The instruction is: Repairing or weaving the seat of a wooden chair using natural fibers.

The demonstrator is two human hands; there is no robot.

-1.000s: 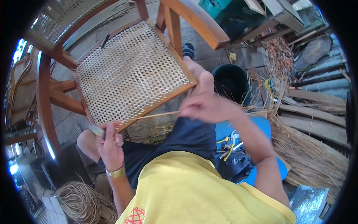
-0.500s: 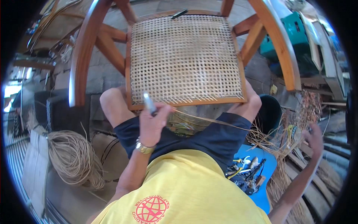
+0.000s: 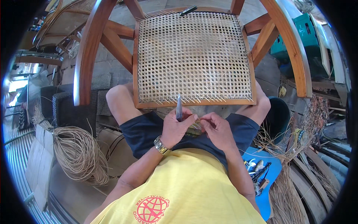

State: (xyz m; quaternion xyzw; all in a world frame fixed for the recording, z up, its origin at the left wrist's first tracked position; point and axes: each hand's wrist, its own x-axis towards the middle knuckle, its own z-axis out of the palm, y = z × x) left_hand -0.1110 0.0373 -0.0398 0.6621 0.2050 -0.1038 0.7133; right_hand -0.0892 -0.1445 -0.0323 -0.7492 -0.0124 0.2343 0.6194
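Note:
A wooden chair frame (image 3: 86,56) with a woven cane seat (image 3: 194,56) rests across my knees. Short cane ends poke out along the seat's near edge. Just below that edge, my left hand (image 3: 176,128) is closed round a pointed metal tool (image 3: 179,108), its tip upward. My right hand (image 3: 218,130) has come up beside it, thumb and fingers pinched. Between the two hands shows a thin cane strand (image 3: 196,121), mostly hidden by the fingers. A small dark tool (image 3: 188,10) lies at the seat's far edge.
A large coil of cane (image 3: 80,153) lies at the left. On my right, a blue surface (image 3: 274,175) bears small tools, next to loose cane strands (image 3: 279,149) and a dark bucket (image 3: 278,115). A green crate (image 3: 304,37) stands at the far right.
My right hand has swung in from the far right to meet my left hand. The long strand stretched between them is no longer taut across my lap. My left hand has shifted right.

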